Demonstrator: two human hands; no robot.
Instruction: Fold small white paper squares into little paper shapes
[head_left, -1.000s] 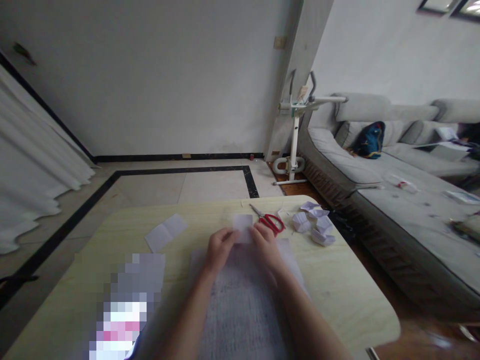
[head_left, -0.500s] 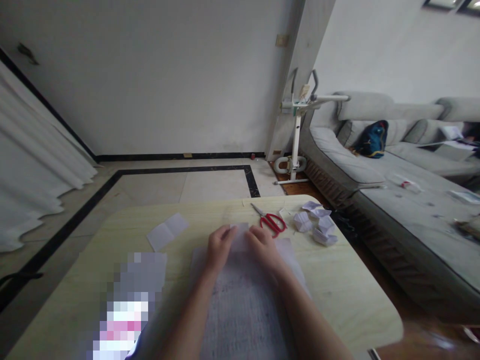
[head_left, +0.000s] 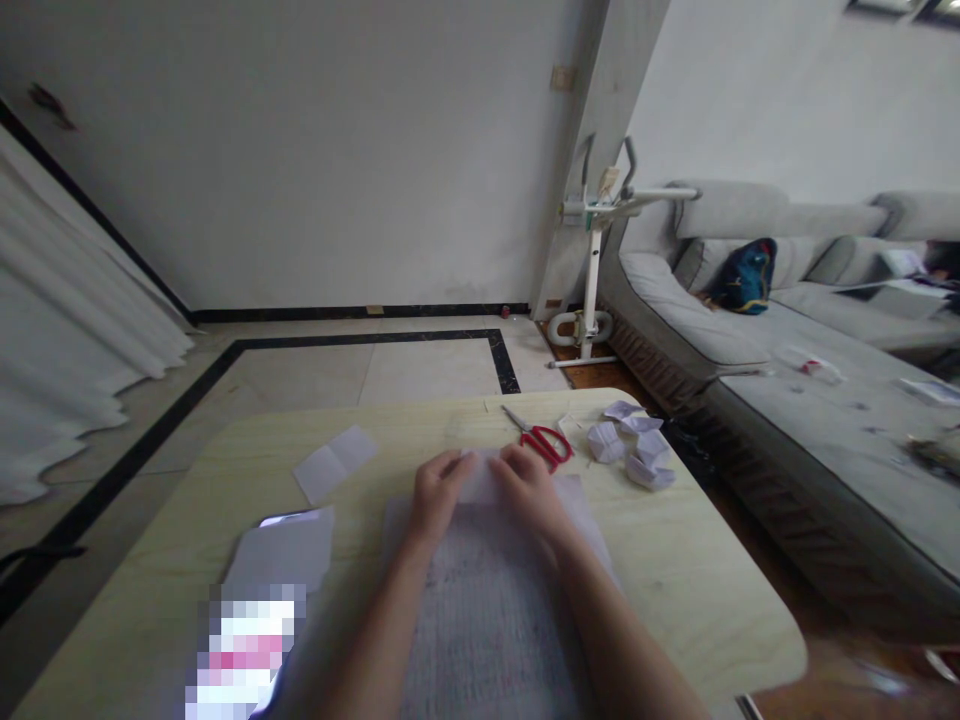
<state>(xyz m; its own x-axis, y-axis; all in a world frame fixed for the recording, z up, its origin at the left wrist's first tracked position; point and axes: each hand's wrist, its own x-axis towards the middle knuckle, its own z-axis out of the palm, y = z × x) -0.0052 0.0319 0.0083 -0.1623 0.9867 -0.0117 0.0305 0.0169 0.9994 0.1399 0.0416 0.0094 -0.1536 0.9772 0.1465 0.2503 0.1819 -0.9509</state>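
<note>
Between my two hands is a small piece of white paper (head_left: 480, 482), pinched from both sides near the far edge of a large printed sheet (head_left: 487, 610). My left hand (head_left: 437, 490) is closed on its left edge, thumb and forefinger at the upper corner. On the other side my right hand (head_left: 526, 482) grips the right edge with bent fingers. Red-handled scissors (head_left: 546, 440) lie just beyond my right hand, blades pointing away to the left. Further right sits a cluster of folded paper pieces (head_left: 634, 445).
A creased white paper (head_left: 335, 464) lies at the table's far left. Nearer me, a partly pixelated phone (head_left: 247, 640) rests beside more white paper (head_left: 289, 550). The wooden table (head_left: 697, 590) has a rounded right corner, with a grey sofa (head_left: 840, 430) beyond it.
The small paper, flat and raised a second ago, has come down slightly toward me, and my fingers have drawn closer together on it. The scissors and folded pieces stay put.
</note>
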